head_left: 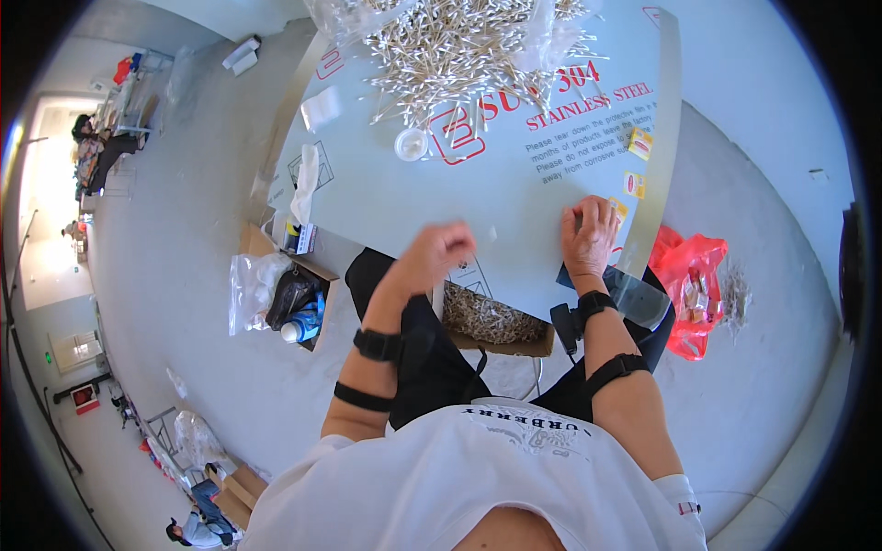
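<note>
My left hand (435, 258) hovers over the near edge of the table, its fingers curled in and slightly smeared. What it holds, if anything, is hidden. A tiny whitish piece (492, 233) shows just right of it. My right hand (590, 241) rests on the metal-look tabletop (514, 197), fingers bent and pressed together. Beside its fingertips lies a small yellow card (620, 211), partly covered by the hand. Two more yellow-and-white cards, one nearer (634, 185) and one farther (641, 143), lie along the right edge. A big heap of cotton swabs (459, 60) covers the far side.
A small round clear tub (411, 144) stands before the heap. White tissue (306, 188) lies at the table's left. Below the near edge is a carton of swabs (496, 321). A red plastic bag (689, 294) is on the right, an open box (312, 303) on the left.
</note>
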`<move>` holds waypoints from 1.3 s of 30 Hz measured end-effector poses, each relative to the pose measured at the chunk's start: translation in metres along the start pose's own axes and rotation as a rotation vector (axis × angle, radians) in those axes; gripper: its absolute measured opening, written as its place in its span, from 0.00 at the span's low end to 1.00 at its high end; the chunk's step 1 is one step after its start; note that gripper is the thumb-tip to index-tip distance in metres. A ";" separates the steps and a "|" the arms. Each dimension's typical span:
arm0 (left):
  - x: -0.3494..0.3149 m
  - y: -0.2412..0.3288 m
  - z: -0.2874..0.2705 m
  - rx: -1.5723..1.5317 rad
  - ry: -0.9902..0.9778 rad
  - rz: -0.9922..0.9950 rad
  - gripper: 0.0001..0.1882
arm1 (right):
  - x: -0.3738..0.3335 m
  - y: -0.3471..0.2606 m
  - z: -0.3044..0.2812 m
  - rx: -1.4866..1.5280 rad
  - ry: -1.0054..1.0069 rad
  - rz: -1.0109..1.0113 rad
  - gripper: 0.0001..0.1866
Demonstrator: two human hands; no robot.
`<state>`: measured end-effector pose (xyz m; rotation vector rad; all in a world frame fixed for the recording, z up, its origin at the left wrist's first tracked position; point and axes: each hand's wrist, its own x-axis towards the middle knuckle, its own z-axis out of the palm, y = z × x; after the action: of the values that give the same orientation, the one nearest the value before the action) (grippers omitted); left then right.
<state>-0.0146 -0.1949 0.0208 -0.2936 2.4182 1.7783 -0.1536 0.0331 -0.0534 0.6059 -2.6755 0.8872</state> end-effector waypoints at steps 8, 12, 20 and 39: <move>-0.044 -0.020 0.048 0.141 -0.302 -0.042 0.05 | 0.000 -0.005 0.000 -0.012 -0.011 0.007 0.09; -0.007 -0.007 0.018 0.111 -0.115 -0.017 0.05 | 0.000 -0.004 0.001 -0.011 0.005 0.003 0.09; 0.121 -0.020 -0.124 0.378 0.522 0.044 0.07 | 0.002 -0.001 -0.002 -0.028 -0.007 -0.006 0.09; 0.273 0.006 -0.133 0.838 0.509 0.328 0.16 | 0.002 -0.008 -0.006 0.010 -0.049 0.039 0.08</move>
<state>-0.2803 -0.3421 0.0077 -0.2784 3.4618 0.6377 -0.1510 0.0305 -0.0443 0.5870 -2.7367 0.9073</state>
